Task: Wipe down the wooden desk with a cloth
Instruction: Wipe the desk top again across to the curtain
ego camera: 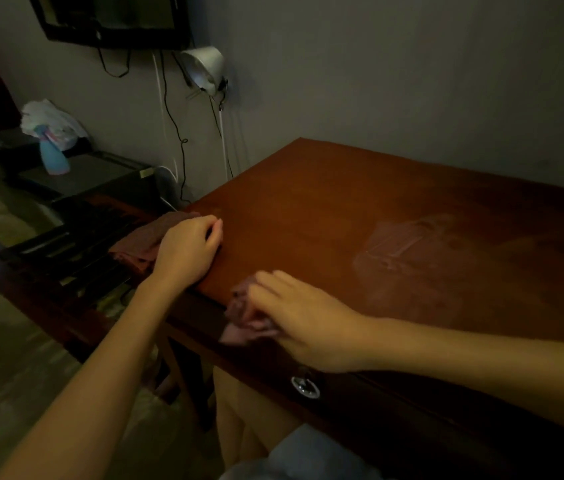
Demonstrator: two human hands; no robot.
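The wooden desk (343,209) fills the right half of the head view, and a pale dusty smear marks its middle. My right hand (305,317) lies with fairly straight fingers on a crumpled pink cloth (242,320) at the desk's front edge, near the left corner. My left hand (187,251) rests on the desk's left edge with loosely curled fingers and holds nothing that I can see. A brownish cloth (149,237) lies bunched just left of that hand, partly under the wrist.
A metal ring pull (305,388) hangs on the desk's front drawer. A dark slatted bench (76,251) stands left of the desk. Farther back are a blue spray bottle (52,157), a white lamp (204,69) and cables (173,126) on the wall.
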